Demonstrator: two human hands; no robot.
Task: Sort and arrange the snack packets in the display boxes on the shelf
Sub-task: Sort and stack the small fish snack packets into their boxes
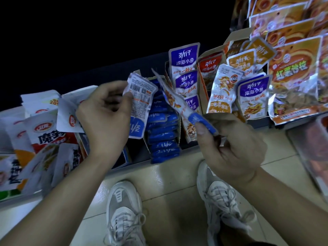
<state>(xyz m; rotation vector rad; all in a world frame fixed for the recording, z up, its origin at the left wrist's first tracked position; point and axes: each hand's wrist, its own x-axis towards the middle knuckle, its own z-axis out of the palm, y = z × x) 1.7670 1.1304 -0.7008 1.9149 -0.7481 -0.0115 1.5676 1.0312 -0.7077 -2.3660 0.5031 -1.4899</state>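
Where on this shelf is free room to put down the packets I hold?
A dark gap seems free left of the blue packets, beside the left hand. Boxes of purple packets and orange packets are crowded; so are the white bags at left.

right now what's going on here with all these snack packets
A person is sorting snacks. The left hand holds a white-and-blue foil packet, printed back toward the camera, above a packed row of blue foil packets. The right hand pinches the blue end of a white-and-orange foil packet, seen edge-on. Neither held packet is in the row yet. Purple foil packets stand upright just to the right.
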